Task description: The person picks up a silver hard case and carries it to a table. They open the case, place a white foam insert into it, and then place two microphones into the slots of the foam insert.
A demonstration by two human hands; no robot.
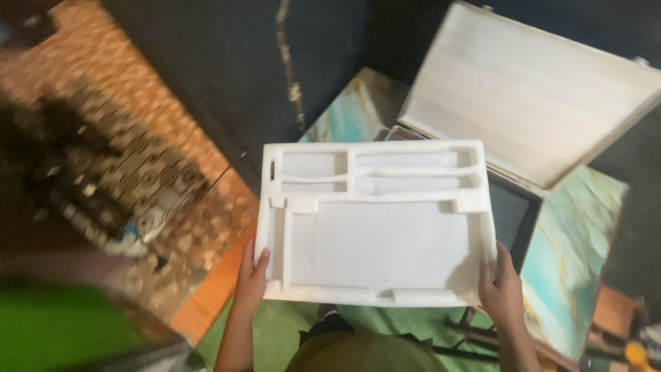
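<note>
**A:** What's being held?

**B:** A white moulded foam insert tray (pixel 377 224), rectangular, with one large shallow recess and several narrow slots along its far edge. Every recess looks empty. It is held level in the air, out in front of the person.

**A:** And the hands?

**B:** The left hand (pixel 252 274) clasps the near left corner, thumb on top and fingers underneath. The right hand (pixel 500 289) clamps the near right corner the same way. Both are closed on the foam, not spread.

**A:** Where does that put it relative to the case?

**B:** Above and slightly to the near side of an open case with a pale wooden-looking lid (pixel 530 96) tilted back. The case's dark interior (pixel 509 217) shows just past the tray's right edge. I'd judge the tray is out of the case and clear of it, not seated in it; whether it touches the rim is hidden.

**A:** What's the case on?

**B:** A counter with a teal and cream marbled surface (pixel 575 255). To the left lies a blurred patterned brown floor (pixel 138 172), with a green mat (pixel 289 331) near the person's feet.

**A:** Anything placed in the tray yet?

**B:** Nothing visible.
</note>
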